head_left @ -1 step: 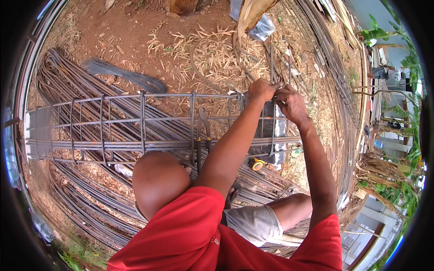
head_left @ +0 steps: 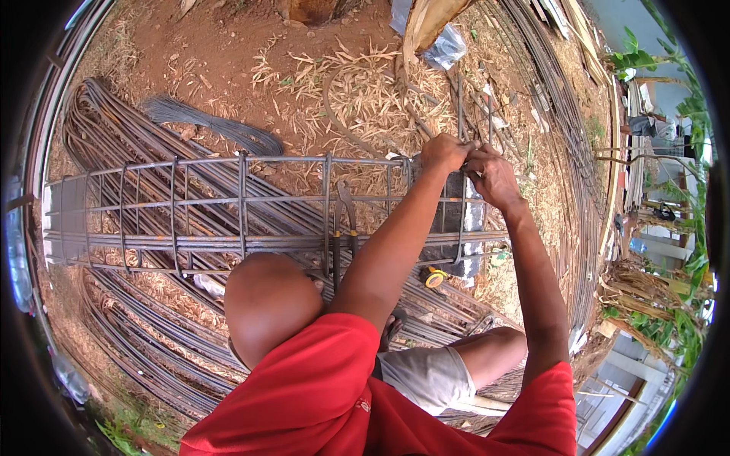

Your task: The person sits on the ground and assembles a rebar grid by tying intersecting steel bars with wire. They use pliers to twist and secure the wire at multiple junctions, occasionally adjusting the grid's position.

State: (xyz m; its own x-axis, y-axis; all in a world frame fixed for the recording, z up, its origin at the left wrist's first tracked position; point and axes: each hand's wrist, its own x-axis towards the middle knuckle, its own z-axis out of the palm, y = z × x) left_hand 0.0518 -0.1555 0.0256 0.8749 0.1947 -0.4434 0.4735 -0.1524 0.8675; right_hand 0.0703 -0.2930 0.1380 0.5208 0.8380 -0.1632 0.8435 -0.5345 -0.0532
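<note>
"Head view: where are you working?"
"Your left hand [head_left: 444, 154] and right hand [head_left: 494, 176] meet at the steel cage's [head_left: 243, 204] far edge, fingers [head_left: 478, 156] bunched (whether they grip anything, I can't tell)."
"Risks?"
"A slip could scrape your knuckles on steel; a jolt could dislodge the pincers [head_left: 336, 247]."
"Room?"
"Straw-strewn ground [head_left: 357, 99] lies beyond; loose rods [head_left: 103, 137] crowd underneath."

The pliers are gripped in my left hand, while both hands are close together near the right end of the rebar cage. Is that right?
Not quite: the head view shows the pliers lying at the bars of the rebar cage, apart from the left hand. The rest is right.
</note>
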